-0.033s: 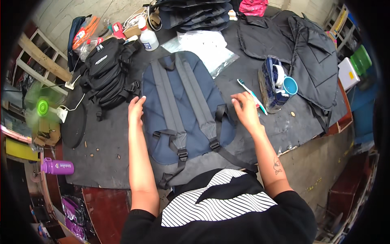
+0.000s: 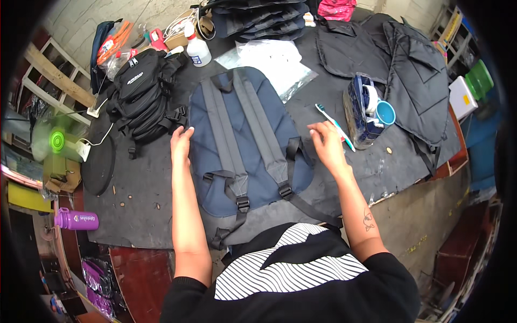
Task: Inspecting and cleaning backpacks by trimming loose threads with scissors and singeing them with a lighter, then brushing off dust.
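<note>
A navy backpack panel [image 2: 250,148] with two grey shoulder straps lies flat on the dark table before me, its top loop pointing away. Black webbing and buckles at its lower end trail toward my body. My left hand [image 2: 181,144] rests at the panel's left edge, fingers loosely apart and holding nothing. On the other side my right hand [image 2: 327,144] is just off the right edge, fingers apart, with nothing in it. Beside that hand lies a blue-and-white toothbrush [image 2: 335,126], its lower part near my fingers.
A black backpack [image 2: 141,99] lies at the left, with a spray bottle [image 2: 198,49] behind it. White sheets in clear plastic [image 2: 272,62] lie beyond the panel. To the right are a water jug with a blue cap [image 2: 365,110] and black padded pieces [image 2: 414,81]. A purple bottle [image 2: 76,219] is at left.
</note>
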Demonstrator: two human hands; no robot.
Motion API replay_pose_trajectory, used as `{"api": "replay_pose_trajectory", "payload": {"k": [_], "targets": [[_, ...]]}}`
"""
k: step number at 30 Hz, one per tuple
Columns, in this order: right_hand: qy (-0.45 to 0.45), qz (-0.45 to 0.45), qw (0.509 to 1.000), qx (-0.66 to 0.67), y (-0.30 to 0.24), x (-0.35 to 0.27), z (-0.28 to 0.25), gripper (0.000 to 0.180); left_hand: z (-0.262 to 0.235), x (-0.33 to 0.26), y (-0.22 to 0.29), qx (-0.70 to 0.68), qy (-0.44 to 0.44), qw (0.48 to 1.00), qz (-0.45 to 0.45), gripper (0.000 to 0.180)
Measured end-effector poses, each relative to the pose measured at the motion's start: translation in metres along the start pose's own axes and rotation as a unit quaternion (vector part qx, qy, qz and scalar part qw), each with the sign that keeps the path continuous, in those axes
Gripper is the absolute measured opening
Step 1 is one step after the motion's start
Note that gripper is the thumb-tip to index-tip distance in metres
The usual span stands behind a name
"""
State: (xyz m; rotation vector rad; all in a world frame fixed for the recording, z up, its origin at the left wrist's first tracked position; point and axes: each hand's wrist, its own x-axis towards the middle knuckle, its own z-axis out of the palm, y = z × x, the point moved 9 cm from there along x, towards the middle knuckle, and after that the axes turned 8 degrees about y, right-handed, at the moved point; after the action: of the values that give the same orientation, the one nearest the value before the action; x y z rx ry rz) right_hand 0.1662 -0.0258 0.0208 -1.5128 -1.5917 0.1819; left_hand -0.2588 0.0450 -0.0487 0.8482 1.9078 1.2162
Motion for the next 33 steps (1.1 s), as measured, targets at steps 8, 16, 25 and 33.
{"api": "replay_pose_trajectory", "payload": {"k": [8,16,25,33], "targets": [[-0.204,0.068,0.976,0.019,0.016,-0.031,-0.002,0.01,-0.017,-0.004,-0.023,-0.097,0.057,0.993,-0.031,0.053],[-0.147,0.065,0.986,0.035,0.014,-0.058,-0.001,0.005,0.077,-0.138,0.082,-0.109,-0.153,0.936,0.297,0.019],[-0.124,0.128,0.972,0.152,0.032,-0.051,-0.019,0.004,0.152,-0.243,0.114,-0.043,-0.321,0.852,0.412,0.018],[-0.02,0.115,0.993,0.033,0.049,-0.051,-0.047,0.01,0.21,-0.253,0.046,-0.028,-0.345,0.863,0.369,0.025]]}}
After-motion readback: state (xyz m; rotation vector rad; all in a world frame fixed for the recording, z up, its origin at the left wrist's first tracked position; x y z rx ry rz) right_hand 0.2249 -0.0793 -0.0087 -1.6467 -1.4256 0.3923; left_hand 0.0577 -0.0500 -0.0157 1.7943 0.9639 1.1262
